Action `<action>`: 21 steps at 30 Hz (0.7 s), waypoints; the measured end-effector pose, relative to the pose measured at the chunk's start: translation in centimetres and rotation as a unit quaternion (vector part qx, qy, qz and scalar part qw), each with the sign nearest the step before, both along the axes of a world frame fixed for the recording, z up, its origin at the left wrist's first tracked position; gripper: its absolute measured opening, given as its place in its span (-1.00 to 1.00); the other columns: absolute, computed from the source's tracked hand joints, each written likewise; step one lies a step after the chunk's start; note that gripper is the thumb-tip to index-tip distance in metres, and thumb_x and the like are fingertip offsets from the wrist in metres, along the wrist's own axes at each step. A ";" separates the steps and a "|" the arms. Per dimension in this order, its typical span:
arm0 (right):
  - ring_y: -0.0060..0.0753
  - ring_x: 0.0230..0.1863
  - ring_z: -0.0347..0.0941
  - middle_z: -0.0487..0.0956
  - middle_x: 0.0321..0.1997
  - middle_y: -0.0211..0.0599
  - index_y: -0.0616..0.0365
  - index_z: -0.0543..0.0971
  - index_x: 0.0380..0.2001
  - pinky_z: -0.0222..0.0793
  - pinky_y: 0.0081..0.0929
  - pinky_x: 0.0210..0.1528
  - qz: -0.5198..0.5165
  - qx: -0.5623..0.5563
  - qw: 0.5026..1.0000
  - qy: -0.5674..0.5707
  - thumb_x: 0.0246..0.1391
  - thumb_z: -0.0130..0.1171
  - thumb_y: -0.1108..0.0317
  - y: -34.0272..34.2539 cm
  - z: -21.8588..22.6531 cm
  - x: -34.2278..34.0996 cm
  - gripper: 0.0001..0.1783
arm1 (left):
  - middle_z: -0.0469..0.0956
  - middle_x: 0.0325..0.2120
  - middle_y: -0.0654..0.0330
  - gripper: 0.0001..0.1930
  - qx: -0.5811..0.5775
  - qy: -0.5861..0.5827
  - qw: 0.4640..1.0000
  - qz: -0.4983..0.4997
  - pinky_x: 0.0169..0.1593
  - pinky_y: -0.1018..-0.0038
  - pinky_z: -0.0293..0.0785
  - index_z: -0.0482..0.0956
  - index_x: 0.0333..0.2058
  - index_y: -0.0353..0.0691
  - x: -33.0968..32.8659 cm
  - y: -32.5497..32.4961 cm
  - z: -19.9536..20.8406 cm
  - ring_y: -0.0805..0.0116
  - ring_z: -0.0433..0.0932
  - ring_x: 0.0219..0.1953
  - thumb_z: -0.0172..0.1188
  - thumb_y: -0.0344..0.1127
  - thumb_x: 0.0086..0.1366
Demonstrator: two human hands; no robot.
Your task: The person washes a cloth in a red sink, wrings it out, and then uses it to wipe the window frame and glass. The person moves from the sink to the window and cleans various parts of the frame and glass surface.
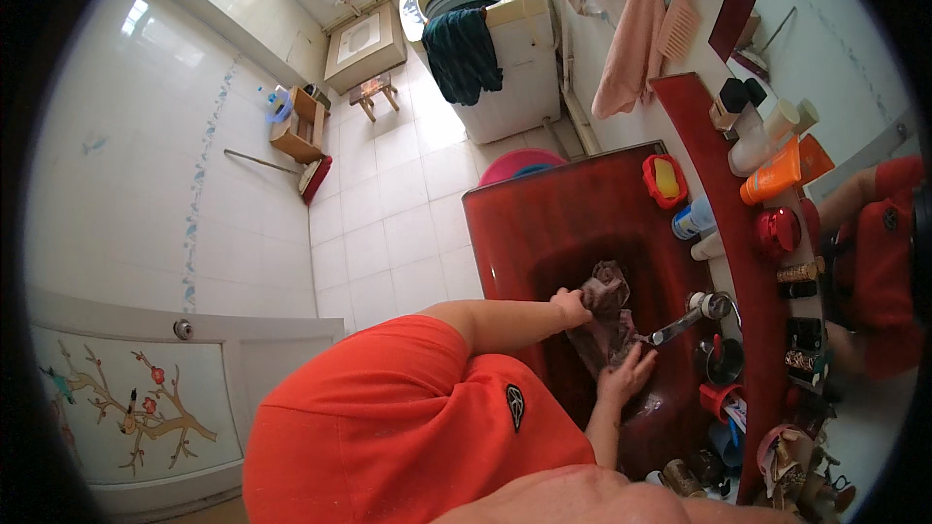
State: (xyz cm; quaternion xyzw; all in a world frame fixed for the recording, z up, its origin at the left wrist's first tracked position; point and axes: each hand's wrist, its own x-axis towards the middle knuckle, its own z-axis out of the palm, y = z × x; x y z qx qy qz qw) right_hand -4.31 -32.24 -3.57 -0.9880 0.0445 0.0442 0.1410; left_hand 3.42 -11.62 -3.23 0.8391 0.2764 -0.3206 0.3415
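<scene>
A wet, brownish-pink cloth (610,315) lies bunched and partly spread in the bowl of a glossy dark red washbasin (505,223). My left hand (573,309) is closed on the cloth's left edge, its fingers pinching the fabric. Beside the cloth's lower end, my right hand (629,378) has its fingers stretched out and apart, the tips close under the spout of a chrome tap (680,325). The thumb side of that hand appears to touch the fabric.
A red soap dish (664,182) with yellow soap sits at the basin's far right corner. Bottles and tubes crowd a red shelf (723,233) below a mirror. Beyond stand a pink tub (519,165), a washing machine (515,73) with dark green cloth, and a small stool (374,90).
</scene>
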 end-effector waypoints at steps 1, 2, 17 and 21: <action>0.27 0.46 0.05 -0.03 0.54 0.08 -0.04 0.19 0.41 0.10 0.01 0.42 0.046 0.091 0.995 -0.019 -0.13 0.43 0.36 1.7 -0.7 0.1 0.00 | 0.38 0.22 0.01 -0.29 -0.029 0.005 1.000 -0.003 0.15 0.27 0.47 0.44 0.22 -0.01 -0.6 0.4 -0.9 0.01 0.45 0.19 0.30 0.05 0.08; 0.29 0.43 0.08 0.03 0.51 0.07 -0.13 0.20 0.40 0.16 0.03 0.39 0.054 0.090 0.990 0.098 -0.14 0.45 0.28 3.2 -1.1 -0.1 0.00 | 0.31 0.28 0.01 -0.26 -0.059 0.009 0.998 -0.006 0.19 0.22 0.43 0.41 0.26 -0.01 -1.5 0.9 -2.7 0.00 0.40 0.24 0.29 0.10 0.11; -0.01 -0.21 0.49 0.54 -0.31 -0.13 0.17 0.57 -0.42 0.43 -0.18 -0.14 -0.055 0.249 0.960 -0.114 0.22 0.22 0.18 2.6 -1.2 3.3 -0.73 | 0.60 -0.03 0.13 -0.66 -0.200 -0.066 0.961 -0.180 0.08 0.17 0.47 0.59 -0.01 -0.15 -0.6 -4.8 -6.9 0.19 0.55 0.01 0.10 -0.16 0.32; 0.07 -0.05 0.52 0.55 -0.03 -0.05 0.10 0.62 -0.11 0.46 -0.11 -0.01 -0.087 0.165 0.982 0.004 0.22 0.19 0.22 -1.5 -0.7 3.3 -0.74 | 0.56 -0.01 0.02 -0.59 -0.191 -0.114 0.969 -0.107 0.08 0.13 0.49 0.55 0.03 -0.15 0.0 -1.9 -3.0 0.08 0.55 0.00 0.15 -0.16 0.22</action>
